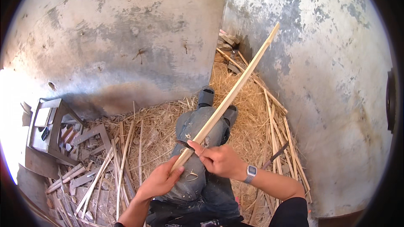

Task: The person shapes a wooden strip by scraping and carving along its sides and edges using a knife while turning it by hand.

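Observation:
A long pale wooden strip point(237, 87) slants from my lap up toward the right wall, its far end pointed. My left hand point(162, 178) is wrapped round its near end. Just above that, my right hand point(222, 160), with a watch on the wrist, is closed on a small dark-bladed knife point(184, 144). The blade lies across the strip; the handle is mostly hidden in my fingers. A curled shaving point(192, 176) rests on my dusty grey-blue trousers point(185, 189), beneath the strip.
Straw and shavings point(248, 138) cover the floor. Loose strips lie on the left point(120, 164) and along the right wall point(275, 130), where a dark-bladed tool point(277, 153) rests. A worn wooden stool point(52, 132) stands left, beside wood scraps. Peeling walls point(168, 38) enclose the front.

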`<action>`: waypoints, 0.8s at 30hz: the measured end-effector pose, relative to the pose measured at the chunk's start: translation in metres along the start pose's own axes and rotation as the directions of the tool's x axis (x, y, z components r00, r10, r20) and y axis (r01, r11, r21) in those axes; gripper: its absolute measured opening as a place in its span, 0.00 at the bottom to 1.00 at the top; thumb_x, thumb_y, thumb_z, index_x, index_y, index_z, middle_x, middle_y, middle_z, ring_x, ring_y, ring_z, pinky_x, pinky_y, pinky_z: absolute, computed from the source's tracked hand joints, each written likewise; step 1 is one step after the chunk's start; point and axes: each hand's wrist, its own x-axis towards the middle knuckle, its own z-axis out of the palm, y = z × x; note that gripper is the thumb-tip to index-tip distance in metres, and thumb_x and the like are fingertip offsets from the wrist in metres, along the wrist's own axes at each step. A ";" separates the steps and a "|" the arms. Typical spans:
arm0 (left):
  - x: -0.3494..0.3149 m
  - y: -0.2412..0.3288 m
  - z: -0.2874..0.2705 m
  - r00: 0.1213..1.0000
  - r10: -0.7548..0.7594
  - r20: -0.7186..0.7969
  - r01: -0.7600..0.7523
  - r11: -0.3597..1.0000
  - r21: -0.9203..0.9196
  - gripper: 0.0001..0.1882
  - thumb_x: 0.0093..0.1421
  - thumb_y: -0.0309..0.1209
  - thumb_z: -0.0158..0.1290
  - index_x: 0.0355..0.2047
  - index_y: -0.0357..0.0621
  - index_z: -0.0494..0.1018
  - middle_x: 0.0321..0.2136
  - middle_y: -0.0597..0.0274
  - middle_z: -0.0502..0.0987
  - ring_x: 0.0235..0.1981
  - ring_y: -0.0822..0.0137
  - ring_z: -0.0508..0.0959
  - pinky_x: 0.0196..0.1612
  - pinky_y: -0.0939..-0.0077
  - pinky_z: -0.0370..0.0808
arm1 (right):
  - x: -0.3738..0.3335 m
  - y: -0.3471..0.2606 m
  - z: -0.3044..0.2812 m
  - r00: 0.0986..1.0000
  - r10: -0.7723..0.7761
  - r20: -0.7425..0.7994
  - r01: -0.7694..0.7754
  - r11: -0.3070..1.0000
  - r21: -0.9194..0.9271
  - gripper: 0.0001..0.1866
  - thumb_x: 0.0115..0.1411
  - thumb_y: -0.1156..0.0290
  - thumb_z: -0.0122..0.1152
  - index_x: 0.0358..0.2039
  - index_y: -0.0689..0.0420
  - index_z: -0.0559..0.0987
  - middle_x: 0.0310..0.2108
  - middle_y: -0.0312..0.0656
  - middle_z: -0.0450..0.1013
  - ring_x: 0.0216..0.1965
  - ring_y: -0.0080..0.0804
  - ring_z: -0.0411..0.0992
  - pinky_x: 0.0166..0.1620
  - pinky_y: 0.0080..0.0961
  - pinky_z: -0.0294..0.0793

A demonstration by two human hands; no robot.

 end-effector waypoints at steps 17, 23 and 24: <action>-0.004 -0.005 -0.001 0.998 0.061 0.009 -0.059 0.991 -0.117 0.23 0.77 0.40 0.44 0.65 0.42 0.65 0.21 0.67 0.72 0.24 0.73 0.73 0.31 0.73 0.71 | 0.017 0.057 -0.039 0.889 0.421 -0.180 -0.391 0.902 0.180 0.22 0.71 0.67 0.60 0.65 0.48 0.77 0.16 0.44 0.71 0.14 0.25 0.63 0.22 0.25 0.66; -0.006 -0.014 0.001 0.999 0.047 0.010 -0.045 0.989 -0.142 0.23 0.77 0.41 0.44 0.66 0.43 0.64 0.22 0.66 0.73 0.24 0.73 0.73 0.31 0.73 0.71 | 0.020 0.016 -0.023 0.992 0.063 0.106 -0.070 0.995 0.065 0.22 0.73 0.67 0.55 0.66 0.52 0.75 0.15 0.45 0.68 0.14 0.24 0.63 0.20 0.26 0.65; -0.008 -0.014 0.000 0.999 0.045 0.009 -0.043 0.989 -0.141 0.23 0.77 0.41 0.44 0.66 0.43 0.64 0.22 0.66 0.73 0.24 0.73 0.73 0.31 0.73 0.71 | 0.032 0.033 -0.036 0.973 0.220 -0.068 -0.216 0.975 0.053 0.22 0.72 0.67 0.57 0.65 0.52 0.76 0.17 0.45 0.71 0.14 0.27 0.66 0.22 0.27 0.68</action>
